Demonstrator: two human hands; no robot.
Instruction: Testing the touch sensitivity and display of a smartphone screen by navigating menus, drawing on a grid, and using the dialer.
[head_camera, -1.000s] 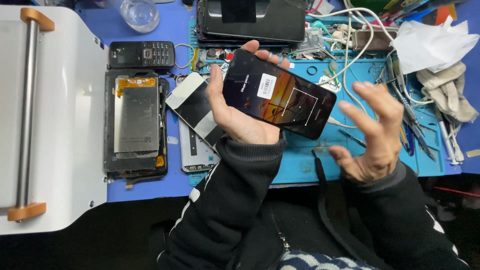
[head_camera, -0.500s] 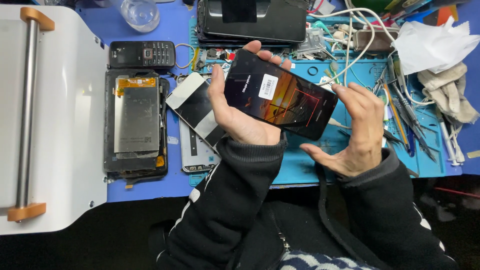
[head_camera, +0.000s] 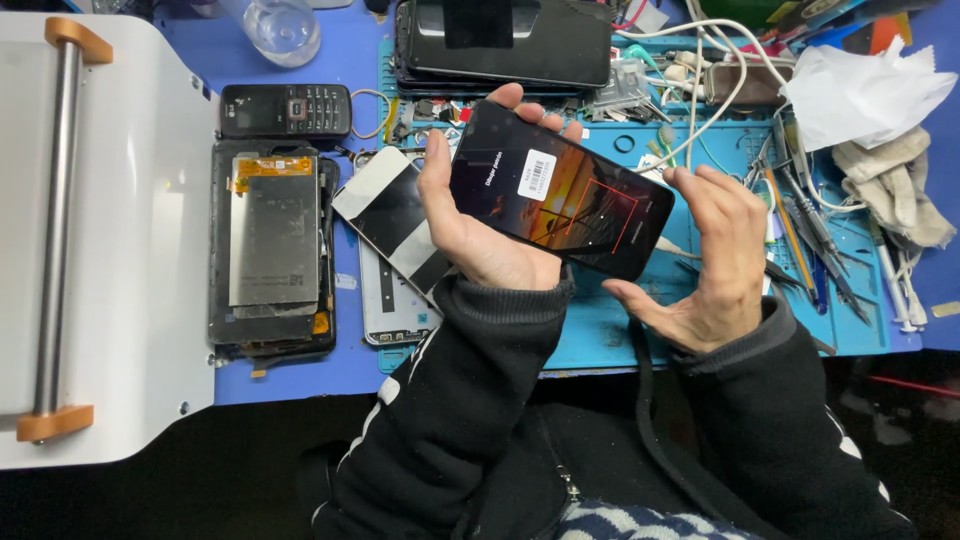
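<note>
Holding: my left hand (head_camera: 478, 225) has its fingers wrapped round a black smartphone (head_camera: 560, 190), thumb along the near long edge, fingertips curling over the far edge.
Right fingers: my right hand (head_camera: 712, 262) is spread open and holds nothing; the palm faces the phone's right end, just beside it, fingertips close to its corner. I cannot tell whether they touch.
Phone: it is lifted off the bench and tilted, screen up and lit, showing an orange picture with thin red lines; a white barcode sticker sits on the glass near the upper middle.
Below the phone: a blue work mat (head_camera: 860, 320) lies under both hands.
Left of my left hand: a loose screen panel (head_camera: 392, 212) in white and black lies slanted, overlapping a bare phone frame (head_camera: 392, 300).
Further left: an opened tablet (head_camera: 270, 250) with a silver metal plate lies flat, and a small black keypad phone (head_camera: 286, 110) lies just above it.
Far left: a white machine (head_camera: 130, 250) with a steel roller bar and orange end caps.
Top: a stack of dark tablets (head_camera: 505, 40), with white cables (head_camera: 700, 90) to its right.
Right edge: tweezers and hand tools (head_camera: 815, 245), crumpled white paper (head_camera: 865, 90) and a grey cloth (head_camera: 895, 185).
</note>
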